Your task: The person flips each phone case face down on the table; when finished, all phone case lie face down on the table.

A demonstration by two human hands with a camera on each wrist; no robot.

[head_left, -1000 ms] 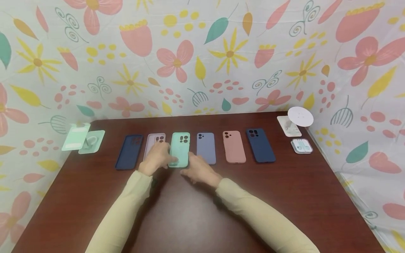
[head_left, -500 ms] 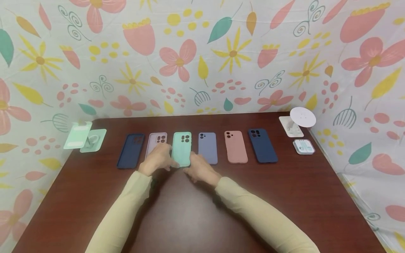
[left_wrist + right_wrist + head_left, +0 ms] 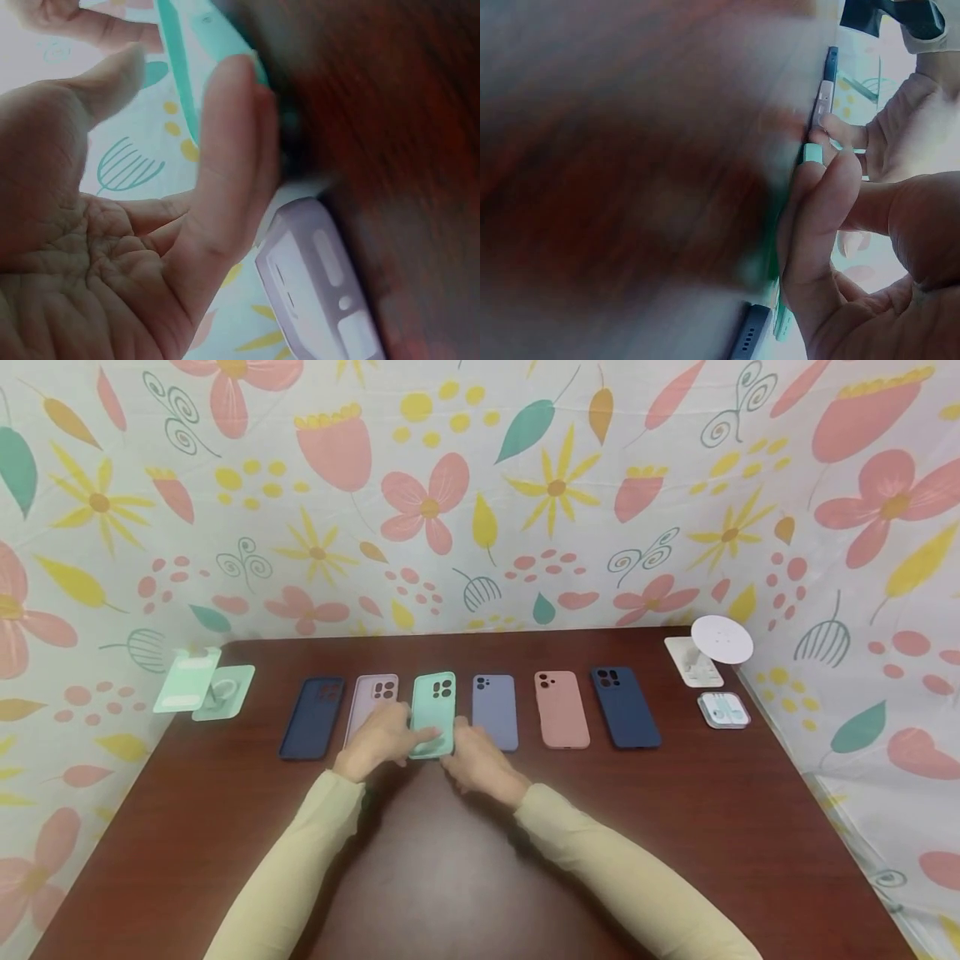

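Observation:
A mint green phone case point(image 3: 432, 714) sits mid-row on the dark table, its camera cutouts at the far end. My left hand point(image 3: 381, 737) holds its left side, thumb reaching over its face; the left wrist view has a finger against the case point(image 3: 182, 67). At the near right corner, my right hand point(image 3: 483, 764) pinches the case between thumb and fingers, seen in the right wrist view beside its mint end point(image 3: 812, 154). Partly under my left hand lies a lilac case point(image 3: 372, 691). A lavender-blue case point(image 3: 495, 714) is just beyond my right hand.
A navy case point(image 3: 311, 718) lies at the row's left end; a pink case point(image 3: 562, 710) and a dark blue case point(image 3: 626, 710) lie right. A mint stand point(image 3: 187, 681) stands back left, a white stand point(image 3: 722, 639) back right, near a small earphone box point(image 3: 723, 710).
The mint case has turned slightly and now looks a little tilted. My left thumb has moved back over its face. Both hands stay at its sides; the head view has shifted slightly.

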